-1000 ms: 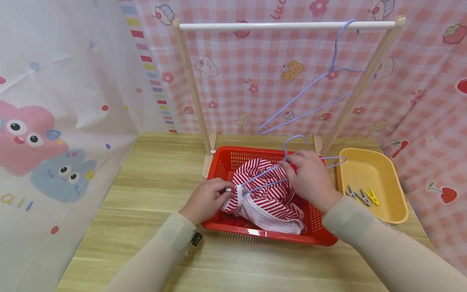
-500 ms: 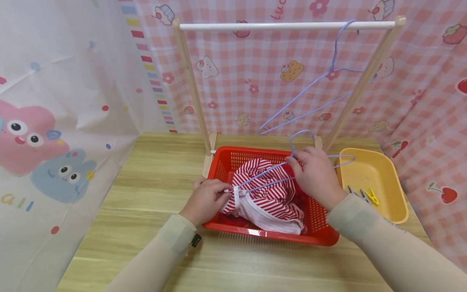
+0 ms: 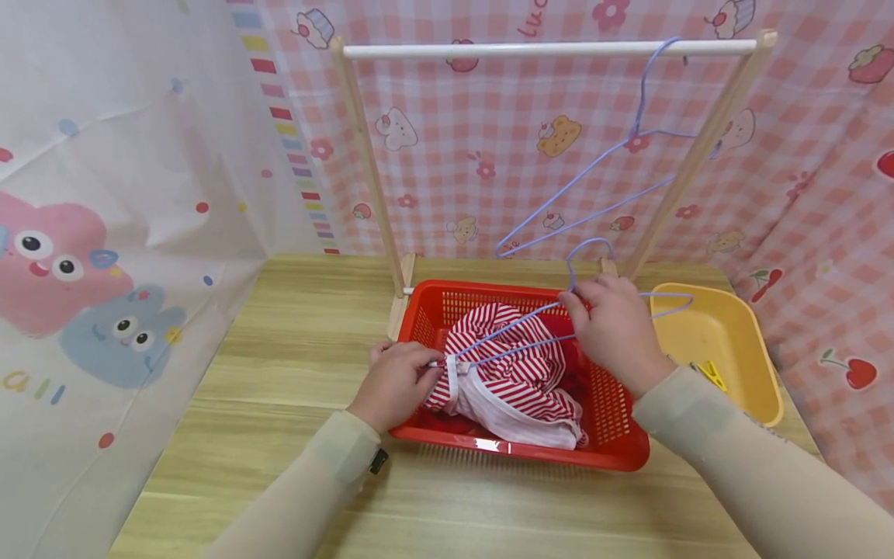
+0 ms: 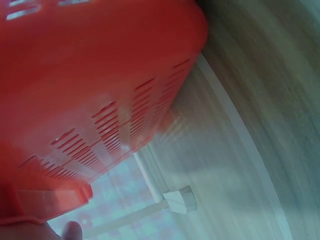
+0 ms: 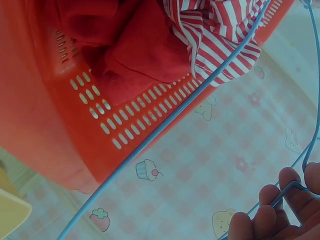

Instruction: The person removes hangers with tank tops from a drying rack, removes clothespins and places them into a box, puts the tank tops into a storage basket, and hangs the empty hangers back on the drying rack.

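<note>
A red-and-white striped garment (image 3: 520,388) with white trim lies bunched in the red basket (image 3: 482,444). At the basket's left rim, my left hand (image 3: 394,384) pinches the garment by its white-edged end. My right hand (image 3: 618,330) grips a thin blue-violet clothes hanger (image 3: 590,240) just below its hook, with fingers (image 4: 72,230) of the left hand barely showing in the left wrist view. The hanger's left end runs into the garment beside my left hand, where cloth hides its tip. Its other end sticks out right, over a yellow tray.
Behind the basket stands a wooden rack with a white rail (image 3: 545,50); a second hanger (image 3: 569,186) hangs from it. The yellow tray (image 3: 764,388) at right holds clothespins (image 3: 714,376). Red cloth (image 5: 150,50) lies in the basket under the striped garment.
My right hand has moved right and slightly up with the hanger, whose free end now reaches farther over the yellow tray. My left hand has stayed nearly in place on the garment.
</note>
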{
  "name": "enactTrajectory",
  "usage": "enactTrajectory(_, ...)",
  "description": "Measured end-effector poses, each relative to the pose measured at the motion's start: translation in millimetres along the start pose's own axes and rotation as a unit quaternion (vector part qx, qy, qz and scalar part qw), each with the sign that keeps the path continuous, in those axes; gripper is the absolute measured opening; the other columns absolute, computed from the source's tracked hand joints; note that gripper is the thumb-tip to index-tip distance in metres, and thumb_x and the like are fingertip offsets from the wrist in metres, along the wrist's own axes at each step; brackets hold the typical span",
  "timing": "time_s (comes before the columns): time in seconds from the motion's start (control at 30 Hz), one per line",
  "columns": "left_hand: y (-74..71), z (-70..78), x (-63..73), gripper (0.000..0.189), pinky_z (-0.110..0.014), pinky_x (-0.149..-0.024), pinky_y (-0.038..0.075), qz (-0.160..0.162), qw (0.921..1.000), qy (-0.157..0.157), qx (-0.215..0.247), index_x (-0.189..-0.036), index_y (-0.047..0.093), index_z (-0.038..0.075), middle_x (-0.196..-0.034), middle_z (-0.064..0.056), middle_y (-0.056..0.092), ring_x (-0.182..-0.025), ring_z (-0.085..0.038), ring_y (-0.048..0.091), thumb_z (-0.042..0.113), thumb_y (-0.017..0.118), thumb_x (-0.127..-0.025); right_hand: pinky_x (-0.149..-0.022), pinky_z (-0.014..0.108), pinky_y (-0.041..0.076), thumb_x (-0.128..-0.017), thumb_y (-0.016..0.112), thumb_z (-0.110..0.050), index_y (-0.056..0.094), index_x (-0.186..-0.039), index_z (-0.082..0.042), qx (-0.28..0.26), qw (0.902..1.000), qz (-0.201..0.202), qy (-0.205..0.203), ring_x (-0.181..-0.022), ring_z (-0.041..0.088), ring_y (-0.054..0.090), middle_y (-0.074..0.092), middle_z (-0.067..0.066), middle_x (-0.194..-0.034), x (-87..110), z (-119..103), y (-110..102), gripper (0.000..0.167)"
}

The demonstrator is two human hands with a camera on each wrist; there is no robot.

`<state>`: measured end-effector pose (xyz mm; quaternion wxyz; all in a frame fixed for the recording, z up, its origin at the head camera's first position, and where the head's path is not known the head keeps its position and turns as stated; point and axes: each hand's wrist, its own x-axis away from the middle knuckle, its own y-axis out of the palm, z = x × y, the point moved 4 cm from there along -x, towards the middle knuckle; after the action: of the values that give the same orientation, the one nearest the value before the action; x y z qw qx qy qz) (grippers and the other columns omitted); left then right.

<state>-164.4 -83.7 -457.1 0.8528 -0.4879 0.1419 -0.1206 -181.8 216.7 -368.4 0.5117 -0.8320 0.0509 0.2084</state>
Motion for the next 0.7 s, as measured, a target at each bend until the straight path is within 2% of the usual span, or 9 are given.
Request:
enactTrajectory(0.23,2.4,0.5,-1.2,0.023,-0.06,-0.119,0.026,0.003,0.9998,-0.019,0.001,-0.121,0.078,0.021,-0.114,0.003,0.078,-0.116,-0.019,0.068,0.026,0.073,-0.1,-0.085,0.056,0.047,-0.103,0.066,-0.022,0.073,-0.089,-0.002,0.002,1.0,0.007,-0.002,-0.094,0.045,0.061,0.071,0.019,-0.092,-2.0,3.0,-2.1,0.025)
enactTrajectory(0.53,2.9,0.9,-3.5,0.022,-0.061,-0.117,0.027,0.017,0.9998,-0.009,-0.004,-0.12,0.079,0.019,-0.114,0.003,0.078,-0.116,-0.022,0.068,0.026,0.071,-0.101,-0.083,0.056,0.046,-0.103,0.066,-0.021,0.071,-0.082,-0.005,-0.006,0.9997,0.023,0.005,-0.091,0.044,0.057,0.067,0.017,-0.087,-5.2,8.5,-7.3,0.026)
enactTrajectory(0.7,3.5,1.2,-4.2,0.022,-0.061,-0.115,0.029,0.024,0.9996,-0.014,-0.008,-0.12,0.079,0.017,-0.114,0.001,0.077,-0.115,-0.021,0.069,0.025,0.07,-0.101,-0.091,0.058,0.046,-0.103,0.065,-0.021,0.073,-0.089,-0.001,-0.008,0.9996,0.024,0.01,-0.1,0.046,0.059,0.071,0.021,-0.097,-6.3,9.1,-11.4,0.026)
